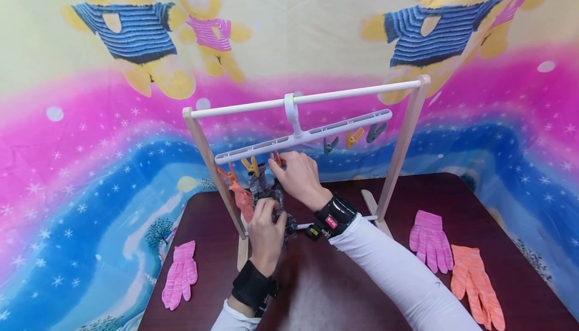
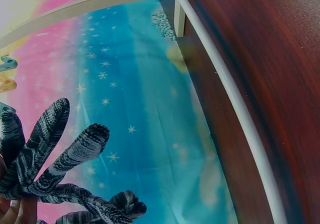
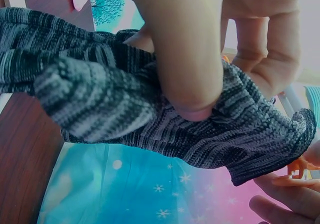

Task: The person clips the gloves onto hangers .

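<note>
A black-and-grey knit glove (image 1: 260, 186) hangs below the white hanger (image 1: 271, 145). My left hand (image 1: 267, 228) grips its body from the front, thumb pressed into the fabric in the right wrist view. Its fingers (image 2: 75, 154) dangle loose in the left wrist view. Above, my right hand (image 1: 300, 175) pinches an orange clothespin (image 1: 277, 159), which in the right wrist view is close beside the glove's cuff (image 3: 270, 159). A yellow clothespin (image 1: 250, 165) overlaps the cuff's left side. Farther left, an orange glove (image 1: 243, 200) hangs from another orange clothespin (image 1: 229, 173).
The hanger hooks over the white rod (image 1: 353, 92) of a wooden stand (image 1: 402, 155). Grey and yellow clothespins (image 1: 354, 137) hang at its right. A pink glove (image 1: 181, 276) lies left on the dark table (image 1: 325, 291); another pink glove (image 1: 430, 240) and an orange glove (image 1: 477, 286) lie right.
</note>
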The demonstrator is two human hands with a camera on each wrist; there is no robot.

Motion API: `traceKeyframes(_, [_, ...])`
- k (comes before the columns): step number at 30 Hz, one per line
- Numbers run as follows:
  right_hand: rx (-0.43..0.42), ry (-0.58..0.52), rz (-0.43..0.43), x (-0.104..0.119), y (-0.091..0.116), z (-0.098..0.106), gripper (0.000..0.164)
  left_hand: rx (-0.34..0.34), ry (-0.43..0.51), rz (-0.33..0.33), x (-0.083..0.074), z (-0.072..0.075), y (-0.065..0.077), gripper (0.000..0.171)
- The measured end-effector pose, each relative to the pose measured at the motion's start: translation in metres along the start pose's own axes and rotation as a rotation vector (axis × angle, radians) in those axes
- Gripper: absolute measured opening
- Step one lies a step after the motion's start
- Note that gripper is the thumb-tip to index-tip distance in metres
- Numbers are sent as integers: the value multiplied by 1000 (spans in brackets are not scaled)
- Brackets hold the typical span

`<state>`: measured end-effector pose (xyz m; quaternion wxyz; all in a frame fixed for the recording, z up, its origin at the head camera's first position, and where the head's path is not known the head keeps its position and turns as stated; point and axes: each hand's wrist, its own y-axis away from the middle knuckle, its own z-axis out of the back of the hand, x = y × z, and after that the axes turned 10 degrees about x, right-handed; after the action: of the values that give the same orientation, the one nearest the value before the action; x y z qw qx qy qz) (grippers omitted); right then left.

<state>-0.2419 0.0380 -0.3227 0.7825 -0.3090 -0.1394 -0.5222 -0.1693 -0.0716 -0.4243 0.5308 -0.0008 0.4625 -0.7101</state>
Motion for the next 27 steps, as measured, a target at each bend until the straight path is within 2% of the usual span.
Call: traceKeyframes(27, [-8, 3, 30, 1, 2, -1, 50, -15, 15, 8, -3, 3, -14, 23])
